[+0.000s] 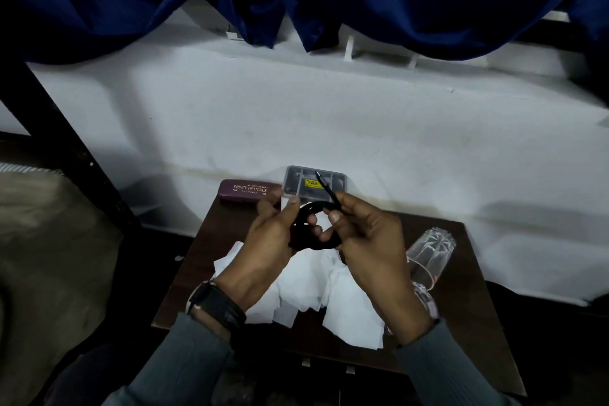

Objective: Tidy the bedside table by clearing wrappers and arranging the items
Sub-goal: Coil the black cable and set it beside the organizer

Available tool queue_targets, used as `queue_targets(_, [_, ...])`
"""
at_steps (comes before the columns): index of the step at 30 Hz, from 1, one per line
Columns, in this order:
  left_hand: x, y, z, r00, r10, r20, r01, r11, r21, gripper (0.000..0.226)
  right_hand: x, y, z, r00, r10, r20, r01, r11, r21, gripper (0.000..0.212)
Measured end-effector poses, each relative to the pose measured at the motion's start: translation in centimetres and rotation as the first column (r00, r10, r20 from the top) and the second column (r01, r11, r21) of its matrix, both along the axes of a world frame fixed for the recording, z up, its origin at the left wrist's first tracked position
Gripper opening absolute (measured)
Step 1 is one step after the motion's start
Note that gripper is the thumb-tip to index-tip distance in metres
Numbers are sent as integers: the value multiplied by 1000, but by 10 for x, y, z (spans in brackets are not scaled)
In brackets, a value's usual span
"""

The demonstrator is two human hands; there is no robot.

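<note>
So we've the cable (317,206) coiled btwn hands: left hand (270,241) grips the loop, right hand (365,241) pinches the free end, aimed away.

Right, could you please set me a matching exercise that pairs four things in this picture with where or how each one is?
Things:
1. black cable
2. spectacle case
3. glass
4. white papers

Places or states:
A. lying on its side at the right of the table
B. coiled, held by the left hand and right hand
C. spread across the middle of the table
D. at the table's far left corner

Pairs: 1-B; 2-D; 3-A; 4-C
</note>
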State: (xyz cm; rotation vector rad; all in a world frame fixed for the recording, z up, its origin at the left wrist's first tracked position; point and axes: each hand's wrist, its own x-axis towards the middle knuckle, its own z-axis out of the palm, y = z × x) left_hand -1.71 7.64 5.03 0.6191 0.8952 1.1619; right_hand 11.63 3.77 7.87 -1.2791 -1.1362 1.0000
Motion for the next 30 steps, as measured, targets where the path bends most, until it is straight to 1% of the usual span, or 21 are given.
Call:
queue_targets(2, [-1,-2,5,996,-30,88,33,999,-29,39,2,0,1,1000,20,-3,-20,1000,4,49])
queue_targets(4, [-2,-3,7,990,-64,124,70,997,-45,31,5,1,1,999,32,2,-32,999,3,50])
queue_targets(6, [-3,-3,6,985,-77,152,94,990,-105,31,6,2,-1,997,54,51,-54,999,3,51])
queue_targets(7, [-4,-3,4,986,-70,151,90,987,-132,29,5,2,-1,995,66,77,-66,998,7,52])
queue_targets(8, [-6,-2,2,990,-65,124,82,987,-137,23,4,2,-2,993,75,97,-76,997,12,53])
queue_targets(10, [-9,-2,-3,997,-67,36,70,991,-111,8,4,1,-3,988,83,132,-87,996,24,60])
queue_targets(11, [-10,-3,-4,998,-67,13,68,992,-102,6,5,0,-4,985,88,147,-93,995,26,63])
queue_targets(12, [-11,-3,-4,998,-58,14,59,993,-99,9,5,-1,-6,982,95,161,-99,995,19,64])
queue_targets(14, [-12,-3,-3,997,-33,65,38,995,-87,19,4,-2,-10,978,109,180,-109,994,-10,55])
queue_targets(15, [-12,-2,-1,996,-12,85,19,997,-74,20,3,-2,-12,978,104,179,-100,995,-27,50])
queue_targets(16, [-12,-2,2,996,21,87,-16,998,-56,22,3,-3,-13,982,90,169,-84,996,-44,46])
queue_targets(18, [-11,-1,6,991,117,61,-115,993,-28,37,4,-3,-12,987,80,141,-69,994,-85,40])
queue_targets(20, [-11,-1,6,980,193,55,-192,981,-28,53,7,-4,-9,980,146,137,-129,983,-130,35])
queue_targets(22, [-12,0,5,975,209,82,-204,977,-67,55,8,-7,-9,957,242,161,-213,961,-176,31])
queue_targets(24, [-18,4,6,984,161,76,-155,984,-87,41,6,-11,-11,947,268,176,-229,950,-211,30])
queue_targets(25, [-20,7,5,992,118,46,-114,989,-93,30,5,-12,-13,956,245,161,-210,956,-205,31])
queue_targets(26, [-22,7,6,998,66,7,-65,992,-105,24,5,-13,-13,968,211,135,-185,965,-185,34])
queue_targets(28, [-21,5,6,996,-63,-58,53,987,-154,34,6,-12,-13,989,130,73,-119,984,-136,40])
queue_targets(30, [-18,2,7,969,-210,-130,190,970,-151,41,9,-8,-10,996,71,61,-65,993,-103,36])
